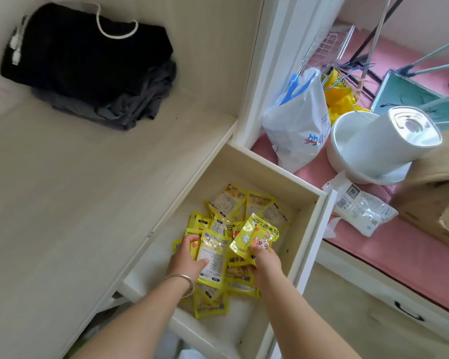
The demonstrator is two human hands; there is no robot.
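Observation:
An open pale wooden drawer [275, 174] holds a heap of several yellow hand-warmer packets [233, 203]. My left hand [187, 257], with a silver bangle on the wrist, grips a small stack of packets [213, 257] with their printed backs up. My right hand [266, 260] pinches one yellow packet [254, 235] by its lower edge and holds it tilted, cartoon side up, above the heap. More packets lie under both hands.
Folded black and grey clothes [94, 68] lie on the pale shelf [62, 190] to the left. Right of the drawer, on a pink surface [399, 255], stand a white plastic bag [298, 120], a white appliance in a basin [389, 141] and a clear packet [360, 206].

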